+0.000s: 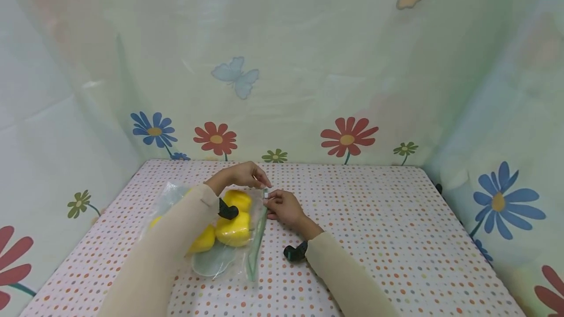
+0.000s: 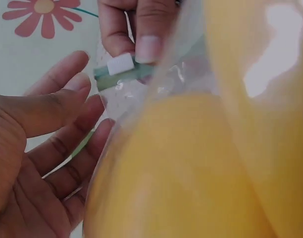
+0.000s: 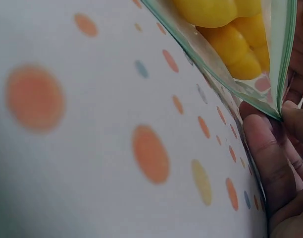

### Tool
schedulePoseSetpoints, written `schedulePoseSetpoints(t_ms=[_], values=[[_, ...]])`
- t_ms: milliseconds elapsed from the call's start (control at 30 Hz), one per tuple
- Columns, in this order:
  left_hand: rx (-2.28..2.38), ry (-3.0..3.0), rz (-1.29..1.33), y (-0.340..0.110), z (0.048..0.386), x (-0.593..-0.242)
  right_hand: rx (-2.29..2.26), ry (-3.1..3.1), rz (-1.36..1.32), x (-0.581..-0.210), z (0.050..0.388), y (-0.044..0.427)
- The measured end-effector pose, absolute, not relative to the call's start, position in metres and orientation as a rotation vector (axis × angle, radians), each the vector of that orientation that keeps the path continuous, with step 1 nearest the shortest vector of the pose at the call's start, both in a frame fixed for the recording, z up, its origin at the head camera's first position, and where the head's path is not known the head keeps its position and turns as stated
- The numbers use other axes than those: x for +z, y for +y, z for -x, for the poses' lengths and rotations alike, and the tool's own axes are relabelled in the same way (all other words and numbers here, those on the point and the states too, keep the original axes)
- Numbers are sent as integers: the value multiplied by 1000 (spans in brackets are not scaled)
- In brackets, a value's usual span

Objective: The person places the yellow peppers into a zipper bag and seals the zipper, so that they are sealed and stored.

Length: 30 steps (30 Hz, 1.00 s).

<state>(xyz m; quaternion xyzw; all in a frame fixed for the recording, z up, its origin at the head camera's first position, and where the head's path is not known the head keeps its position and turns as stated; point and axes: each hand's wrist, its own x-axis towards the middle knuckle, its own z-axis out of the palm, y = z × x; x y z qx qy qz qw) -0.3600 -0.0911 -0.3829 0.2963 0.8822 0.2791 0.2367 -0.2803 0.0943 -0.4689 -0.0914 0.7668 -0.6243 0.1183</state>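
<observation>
A clear zip bag (image 1: 214,261) with a green zip strip (image 1: 256,248) lies on the left half of the table, with several yellow bell peppers (image 1: 233,229) inside. At the strip's far end sits a white slider (image 2: 121,64). My right hand (image 1: 286,208) pinches the strip beside that slider. In the right wrist view, the bag's mouth (image 3: 216,77) gapes between green edges that meet at the pinching fingers. My left hand (image 1: 247,174) is at the far corner of the bag, its thumb and fingers (image 2: 57,144) spread apart around the corner and gripping nothing.
Dotted cloth (image 1: 361,219) covers the table. Flowered sheets (image 1: 282,111) hang behind it and along both sides. A black wrist device (image 1: 228,209) on the left arm is over the peppers; another (image 1: 295,252) is beneath the right wrist.
</observation>
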Motion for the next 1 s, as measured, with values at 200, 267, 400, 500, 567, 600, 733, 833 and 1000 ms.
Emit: schedulePoseSetpoints(t_ms=[200,267,400,500,567,600,733,833,1000], values=[[782,2403,-804,-94,363,-389,-1862,2214,279,-468,279,95],[783,2403,-797,-92,362,-388,-1868,2212,273,-469,280,96],[769,2404,-779,-87,362,-386,-1892,2192,270,-472,281,96],[737,2410,-782,-84,363,-386,-1907,2180,275,-473,280,96],[723,2415,-785,-84,363,-386,-1910,2183,282,-474,280,95],[720,2417,-783,-84,363,-386,-1910,2189,285,-474,280,95],[723,2419,-775,-84,362,-386,-1909,2200,285,-475,280,94],[725,2420,-788,-84,361,-385,-1905,2203,280,-476,280,94],[724,2425,-809,-82,360,-385,-1900,2221,268,-477,281,93]])
